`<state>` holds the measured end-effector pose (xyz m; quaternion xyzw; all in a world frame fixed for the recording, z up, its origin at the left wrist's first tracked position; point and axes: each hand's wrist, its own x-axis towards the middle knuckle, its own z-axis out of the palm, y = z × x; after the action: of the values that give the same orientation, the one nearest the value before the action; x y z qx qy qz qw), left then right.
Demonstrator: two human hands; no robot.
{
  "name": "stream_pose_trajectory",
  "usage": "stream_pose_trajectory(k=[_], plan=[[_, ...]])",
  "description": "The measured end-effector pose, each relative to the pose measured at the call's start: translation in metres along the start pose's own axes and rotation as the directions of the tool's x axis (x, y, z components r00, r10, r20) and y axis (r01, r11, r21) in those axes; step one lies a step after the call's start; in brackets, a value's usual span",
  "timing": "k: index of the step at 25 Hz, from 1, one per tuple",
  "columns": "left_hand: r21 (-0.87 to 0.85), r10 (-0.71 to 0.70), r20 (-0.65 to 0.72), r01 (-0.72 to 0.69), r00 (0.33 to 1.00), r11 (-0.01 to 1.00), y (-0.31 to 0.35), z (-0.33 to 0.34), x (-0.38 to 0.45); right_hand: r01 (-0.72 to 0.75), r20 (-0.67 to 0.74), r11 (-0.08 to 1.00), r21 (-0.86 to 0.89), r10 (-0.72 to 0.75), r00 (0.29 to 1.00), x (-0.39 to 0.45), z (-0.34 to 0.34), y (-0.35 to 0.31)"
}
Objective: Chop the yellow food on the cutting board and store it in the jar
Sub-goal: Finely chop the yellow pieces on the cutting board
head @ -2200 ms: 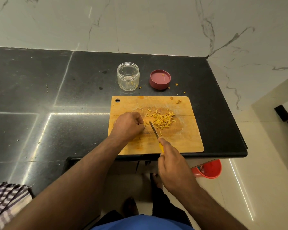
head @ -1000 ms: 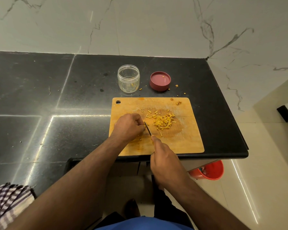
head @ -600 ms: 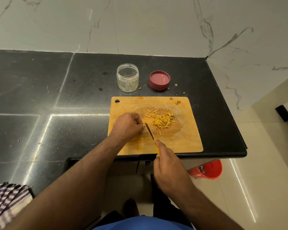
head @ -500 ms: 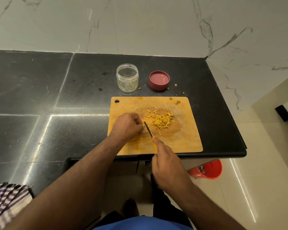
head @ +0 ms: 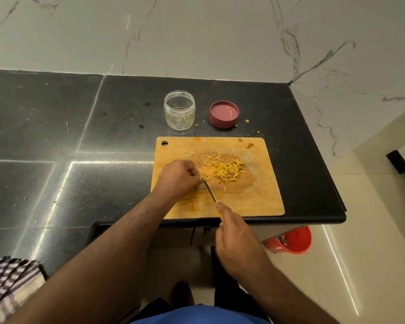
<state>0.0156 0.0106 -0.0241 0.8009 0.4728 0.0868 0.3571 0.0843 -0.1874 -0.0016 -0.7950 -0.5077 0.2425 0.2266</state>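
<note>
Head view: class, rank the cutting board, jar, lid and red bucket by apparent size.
1. cutting board
2. red bucket, partly hidden, farther below
3. jar and lid, too alike to rank

Counter [head: 56, 127] is seen as black, speckled, with pale seams. Wall [head: 197, 33] is shown white with grey marble veining. Cutting board [head: 262, 202] is tan wood, stained orange-yellow at the middle. Chopped food [head: 227, 170] is yellow. Jar [head: 179, 109] is clear, lid [head: 223, 113] dull red. Knife [head: 210, 190] blade is silver, handle yellow. Bucket [head: 290, 240] is red-orange. Cloth [head: 7, 284] is checked purple and white.
</note>
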Motion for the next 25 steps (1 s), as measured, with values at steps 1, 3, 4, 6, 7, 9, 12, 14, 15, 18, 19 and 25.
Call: stream_pose_trajectory(k=[1,3,4,6,7,9,12,14,15,18,19,25], plan=[[-0.001,0.0,0.001,0.0,1.0,1.0,-0.001,0.0,0.0,0.003,-0.018,1.0,0.019,-0.003,1.0,-0.001,-0.001,0.001],[-0.003,0.003,0.001,-0.003,1.0,1.0,-0.001,0.0,0.0,0.001,-0.039,0.999,0.033,0.001,0.999,0.003,-0.003,0.002],[-0.001,0.007,-0.001,-0.007,1.0,1.0,-0.001,0.0,0.0,-0.001,-0.038,1.0,0.028,0.002,0.999,0.007,-0.003,0.0],[0.004,0.016,-0.012,-0.016,1.0,1.0,-0.001,0.0,-0.001,0.005,-0.026,1.0,0.002,-0.005,1.0,0.015,-0.001,-0.003],[0.007,0.02,-0.019,-0.02,1.0,1.0,-0.001,0.001,-0.001,0.009,-0.022,1.0,-0.006,-0.009,1.0,0.018,0.0,-0.004],[0.007,0.019,-0.025,-0.019,0.999,1.0,-0.001,0.001,-0.002,0.006,-0.017,1.0,-0.01,-0.006,1.0,0.022,0.002,-0.007],[0.003,0.016,-0.015,-0.016,1.0,1.0,-0.001,0.001,0.0,0.0,-0.008,0.999,-0.038,-0.001,1.0,0.028,0.003,-0.009],[0.013,0.015,-0.019,-0.015,1.0,1.0,-0.002,0.0,0.0,-0.006,-0.005,0.999,-0.045,0.005,1.0,0.031,0.004,-0.01],[0.016,0.016,-0.021,-0.015,1.0,1.0,-0.002,0.0,0.0,-0.007,0.0,0.999,-0.052,0.007,1.0,0.029,0.005,-0.009],[0.014,0.017,-0.018,-0.016,1.0,1.0,-0.002,0.001,-0.001,-0.007,0.023,1.0,-0.031,0.008,1.0,0.012,0.002,-0.002],[0.011,0.017,-0.018,-0.016,1.0,1.0,-0.002,0.0,-0.001,-0.006,0.025,1.0,-0.006,0.006,1.0,0.007,0.0,-0.001],[0.019,0.018,-0.021,-0.018,1.0,1.0,-0.004,0.001,0.001,0.011,-0.009,1.0,0.0,-0.011,1.0,0.014,-0.005,-0.004]])
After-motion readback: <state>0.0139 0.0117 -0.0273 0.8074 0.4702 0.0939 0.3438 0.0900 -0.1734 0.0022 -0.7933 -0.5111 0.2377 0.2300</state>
